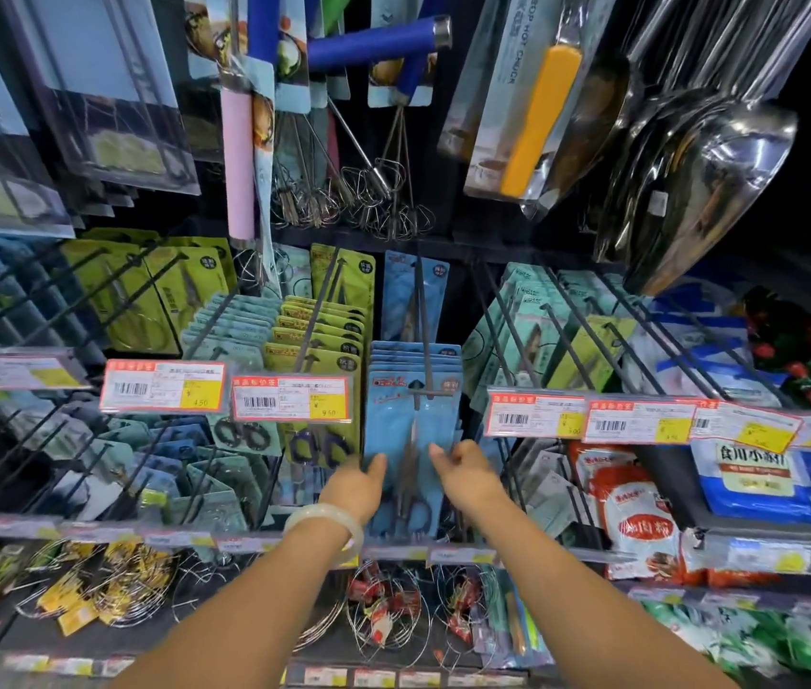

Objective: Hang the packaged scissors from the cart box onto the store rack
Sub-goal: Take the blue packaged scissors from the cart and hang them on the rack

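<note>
Closest to us are our two bare arms, reaching up and forward to the rack. Our left hand [354, 484] wears a pale bracelet [326, 522] on the wrist. Its fingers are loosely curled and rest on the left edge of the blue scissors pack [410, 430]. Our right hand [465, 472] is at the pack's right side, its fingers curled in. We cannot tell if either hand is really gripping the pack or just touching it.

The pack hangs at the front of a dark hook [423, 330], with more blue packs stacked right behind it. It hangs straight down, so its long side runs up and down. The scissors [410, 469] inside stand the same way, with the thin blades pointing up and the handles at the bottom, between our hands.

Just left of the pack are green scissors packs [323, 335] behind a price tag [291, 397]. To the right are pale teal packs [517, 320].

Farther up and back hang wire whisks [368, 191], and shiny metal scoops [701, 181] hang at the upper right.
</note>
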Available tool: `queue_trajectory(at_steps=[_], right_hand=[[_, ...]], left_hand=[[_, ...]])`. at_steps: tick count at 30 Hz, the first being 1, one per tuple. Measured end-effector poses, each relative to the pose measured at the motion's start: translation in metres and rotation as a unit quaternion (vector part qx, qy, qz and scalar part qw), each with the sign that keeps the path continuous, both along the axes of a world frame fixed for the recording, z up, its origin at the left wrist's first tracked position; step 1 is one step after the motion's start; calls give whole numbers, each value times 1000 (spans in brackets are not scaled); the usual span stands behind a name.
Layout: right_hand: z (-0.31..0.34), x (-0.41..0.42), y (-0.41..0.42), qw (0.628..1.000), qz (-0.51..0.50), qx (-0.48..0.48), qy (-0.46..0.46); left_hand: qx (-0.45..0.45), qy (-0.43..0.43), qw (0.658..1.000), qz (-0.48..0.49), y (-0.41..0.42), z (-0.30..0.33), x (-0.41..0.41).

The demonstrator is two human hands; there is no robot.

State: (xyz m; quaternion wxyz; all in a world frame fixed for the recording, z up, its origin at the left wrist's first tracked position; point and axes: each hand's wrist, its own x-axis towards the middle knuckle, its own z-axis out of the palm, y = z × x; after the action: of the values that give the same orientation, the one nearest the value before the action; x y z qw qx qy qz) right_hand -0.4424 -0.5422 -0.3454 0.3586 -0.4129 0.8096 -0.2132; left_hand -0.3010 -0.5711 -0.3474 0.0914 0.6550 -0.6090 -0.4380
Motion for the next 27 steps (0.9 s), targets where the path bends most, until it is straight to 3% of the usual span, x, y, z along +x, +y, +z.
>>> queue_trajectory(at_steps=[4, 9, 12, 17, 20, 24, 27], right_hand=[[-1, -6, 9, 998, 3, 55, 20], [-3, -13, 38, 997, 8, 65, 52], [-8, -8, 64, 994, 20, 60, 84], [-27, -7, 130, 976, 52, 72, 199], [-28, -25, 178, 970, 38, 94, 219], [-24, -67, 244, 947, -43, 106, 301], [-7, -103, 296, 954, -63, 120, 266]], left_hand=[[6, -14, 1000, -6, 7, -2, 8], [16, -72, 993, -97, 30, -6, 12], [-23, -111, 975, -193, 48, -12, 0], [-140, -190, 900, -368, 84, -19, -39], [-181, -209, 851, -446, 116, -13, -74], [-220, -229, 782, -537, 168, 3, -125], [-260, -215, 751, -568, 216, 18, -168]])
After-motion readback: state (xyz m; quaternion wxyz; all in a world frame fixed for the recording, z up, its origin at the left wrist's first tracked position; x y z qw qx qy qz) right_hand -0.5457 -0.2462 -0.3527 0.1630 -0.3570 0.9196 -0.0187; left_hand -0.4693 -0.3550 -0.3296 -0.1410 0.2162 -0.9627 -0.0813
